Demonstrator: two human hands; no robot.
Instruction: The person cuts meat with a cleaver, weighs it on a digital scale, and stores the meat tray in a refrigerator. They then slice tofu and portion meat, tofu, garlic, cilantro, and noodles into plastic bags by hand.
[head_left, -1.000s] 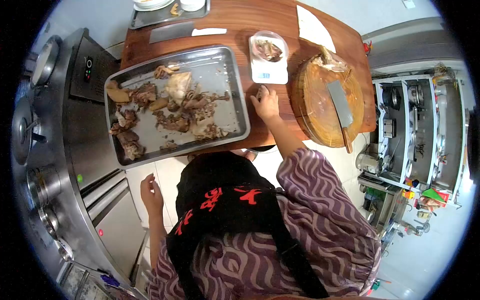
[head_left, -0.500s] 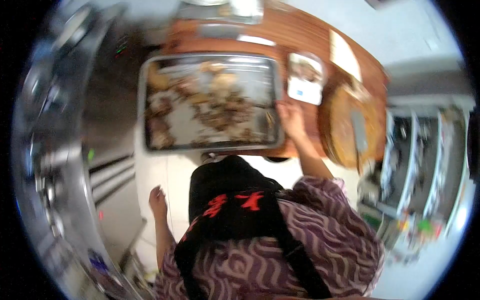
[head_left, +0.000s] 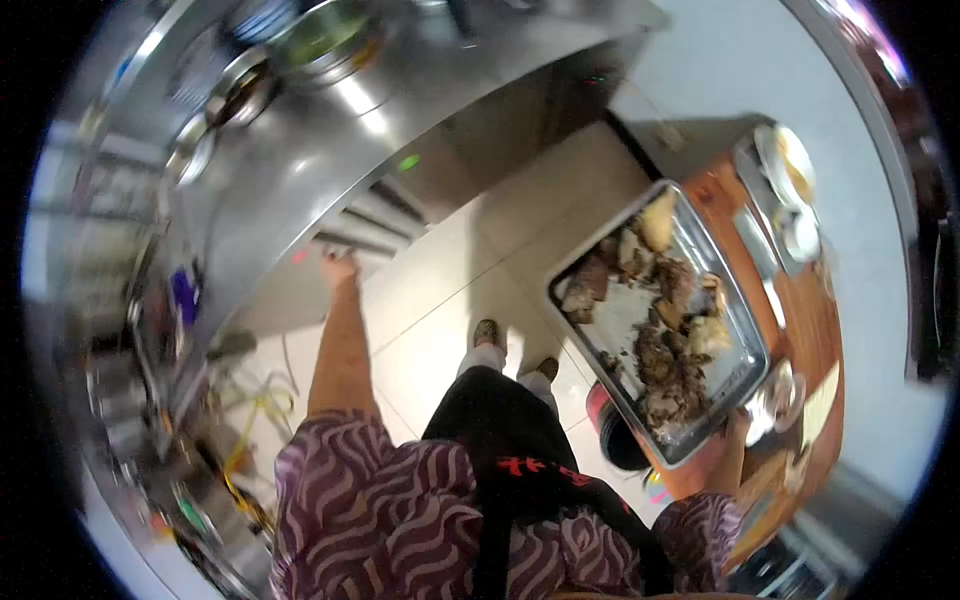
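Observation:
My left hand [head_left: 339, 264] reaches out to the front edge of the steel counter unit, by its drawers; its fingers are too small and blurred to read. My right hand [head_left: 738, 428] is at the lower right corner of the metal tray [head_left: 745, 320], on the wooden table [head_left: 812, 310], its fingers largely hidden. The tray holds dark cooked meat [head_left: 660, 365] and pale pieces [head_left: 708, 336]. Just beyond my right hand is the white scale [head_left: 762, 415] with a clear bowl on it.
Metal bowls [head_left: 243, 86] stand on the steel counter [head_left: 300, 150]. The cleaver with a white handle [head_left: 757, 243] lies beside a small tray of white dishes [head_left: 801, 236]. A dark bin [head_left: 622, 442] is under the table. Yellow hose [head_left: 240, 450] lies at lower left.
The view has swung left, toward the steel counter. My left arm has stretched forward to the counter front. My right hand stays near the tray's corner and the scale.

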